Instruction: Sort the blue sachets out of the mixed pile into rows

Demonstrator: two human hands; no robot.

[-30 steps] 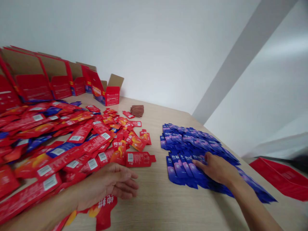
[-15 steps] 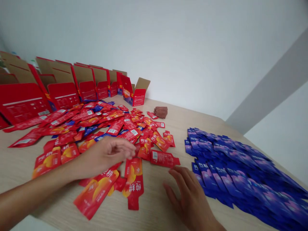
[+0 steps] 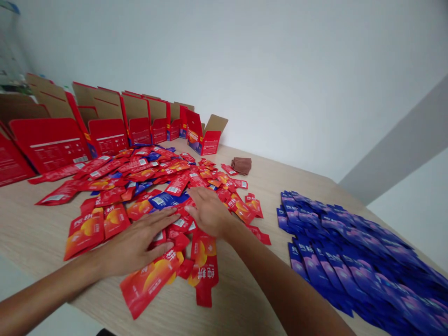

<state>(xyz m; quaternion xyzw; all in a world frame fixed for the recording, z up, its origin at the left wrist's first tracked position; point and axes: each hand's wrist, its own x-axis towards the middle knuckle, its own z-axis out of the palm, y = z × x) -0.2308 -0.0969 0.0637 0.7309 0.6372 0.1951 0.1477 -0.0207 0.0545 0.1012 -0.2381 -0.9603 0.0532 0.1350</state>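
Note:
A loose heap of red pouches (image 3: 150,172) with orange fruit prints spreads over the table, with some blue pouches mixed in. My left hand (image 3: 140,240) lies over the near part of the heap, fingers stretched out and apart from the thumb. Close to its fingertips, my right hand (image 3: 207,212) reaches into the heap, its fingers extended over red pouches. A blue pouch (image 3: 164,200) with a white label shows between the two hands. One red pouch (image 3: 205,266) lies flat just below my right hand, its printing upside down. What lies under both palms is hidden.
Open red cardboard boxes (image 3: 52,142) stand in a row at the back left. A separate open box (image 3: 210,142) ends the row. A folded brown cloth (image 3: 241,165) lies behind the heap. Overlapping blue pouches (image 3: 336,252) cover the right side of the table (image 3: 245,303).
My right hand has moved left and away from me, from the bare table onto the heap. My left hand has lowered onto the pouches. The view has shifted slightly left.

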